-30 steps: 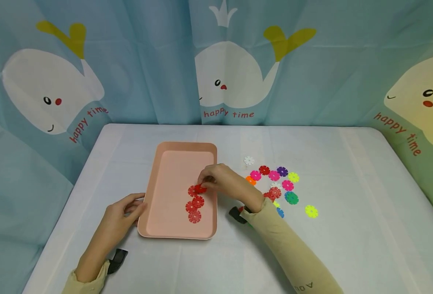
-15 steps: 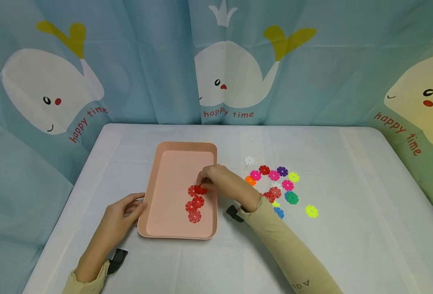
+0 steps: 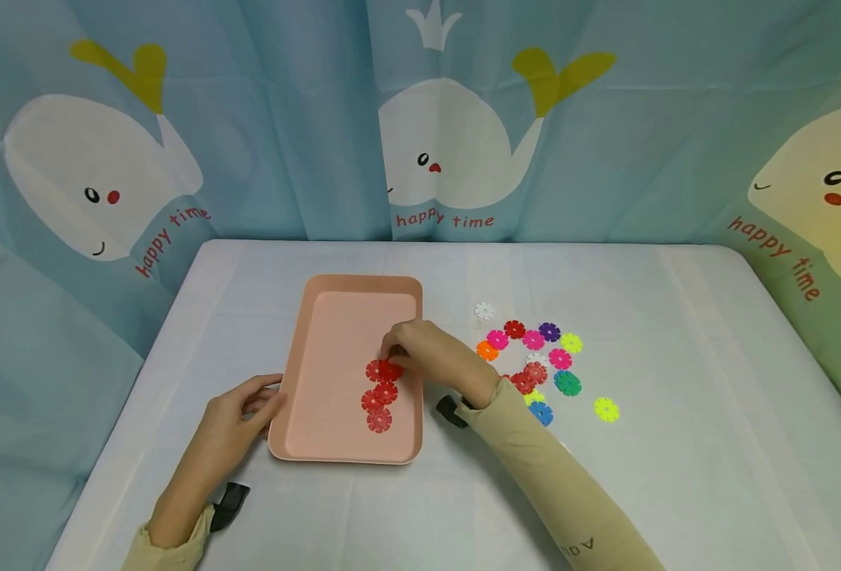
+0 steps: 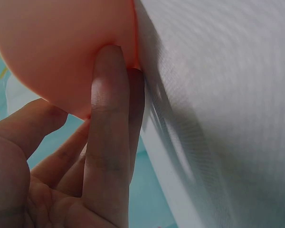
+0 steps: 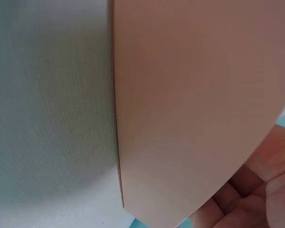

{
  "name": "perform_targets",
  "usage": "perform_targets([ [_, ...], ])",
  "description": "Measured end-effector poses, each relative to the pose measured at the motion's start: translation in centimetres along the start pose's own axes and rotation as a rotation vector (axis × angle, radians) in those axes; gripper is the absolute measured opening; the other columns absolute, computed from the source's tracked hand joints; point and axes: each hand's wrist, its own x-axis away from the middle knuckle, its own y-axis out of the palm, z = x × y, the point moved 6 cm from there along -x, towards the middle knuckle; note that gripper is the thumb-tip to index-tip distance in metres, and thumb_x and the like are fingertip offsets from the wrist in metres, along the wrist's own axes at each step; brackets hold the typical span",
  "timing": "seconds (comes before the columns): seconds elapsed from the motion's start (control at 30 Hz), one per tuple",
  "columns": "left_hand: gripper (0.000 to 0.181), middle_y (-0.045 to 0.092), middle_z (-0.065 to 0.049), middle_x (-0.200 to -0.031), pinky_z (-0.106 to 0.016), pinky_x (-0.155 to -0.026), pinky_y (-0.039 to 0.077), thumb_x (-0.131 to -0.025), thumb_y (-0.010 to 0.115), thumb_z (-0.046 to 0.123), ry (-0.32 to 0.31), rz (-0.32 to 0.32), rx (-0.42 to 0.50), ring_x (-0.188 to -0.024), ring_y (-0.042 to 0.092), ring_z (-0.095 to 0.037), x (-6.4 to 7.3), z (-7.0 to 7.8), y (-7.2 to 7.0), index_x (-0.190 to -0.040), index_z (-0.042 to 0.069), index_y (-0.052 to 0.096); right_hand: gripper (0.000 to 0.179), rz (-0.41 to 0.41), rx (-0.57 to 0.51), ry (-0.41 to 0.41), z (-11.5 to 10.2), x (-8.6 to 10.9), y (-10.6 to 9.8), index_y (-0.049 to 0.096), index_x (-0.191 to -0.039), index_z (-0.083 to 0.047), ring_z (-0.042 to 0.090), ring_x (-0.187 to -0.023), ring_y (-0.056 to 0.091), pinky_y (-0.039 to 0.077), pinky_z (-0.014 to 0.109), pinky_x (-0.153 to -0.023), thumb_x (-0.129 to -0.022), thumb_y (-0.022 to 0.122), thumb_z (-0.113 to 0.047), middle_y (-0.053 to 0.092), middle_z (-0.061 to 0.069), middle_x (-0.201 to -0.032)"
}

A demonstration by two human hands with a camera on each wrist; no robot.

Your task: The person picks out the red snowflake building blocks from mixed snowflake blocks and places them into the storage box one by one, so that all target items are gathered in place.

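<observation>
I judge mid-frame red disc point(image 3: 391, 371) light, stiff, best edge-held; right fingers point(image 3: 393, 339) pinch it, left fingers point(image 4: 109, 95) grip tray point(image 3: 345, 325).

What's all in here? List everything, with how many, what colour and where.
Tray: one, pink, on the table.
Tray discs: at least five, red, in tray's right half.
Loose discs: over a dozen, mixed colours, right of tray.
Table: one, white, under the tray.
Curtain: count unclear, mostly blue, behind table.
Printed whales: three, mainly white, on curtain.
Wrist pieces: two, black, by the cuffs.
Sleeves: two, beige, on the arms.
Left hand: one, holding the tray's left edge.
Right hand: one, at the tray discs.
</observation>
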Motion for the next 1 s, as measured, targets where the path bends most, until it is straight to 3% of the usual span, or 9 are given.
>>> perform_targets([
  [1.0,0.04,0.071,-0.009,-0.111,-0.02,-0.076,0.054,-0.1,0.062,0.027,0.003,0.001,-0.007,-0.103,0.07,-0.024,0.06,0.12,-0.1,-0.134,0.006,0.061,0.009,-0.005,-0.047,-0.021,-0.65,0.66,-0.54,0.075,-0.096,-0.005,0.012,-0.083,0.063,0.054,0.02,-0.078,-0.087,0.076,-0.007,0.07,0.0,-0.09],
])
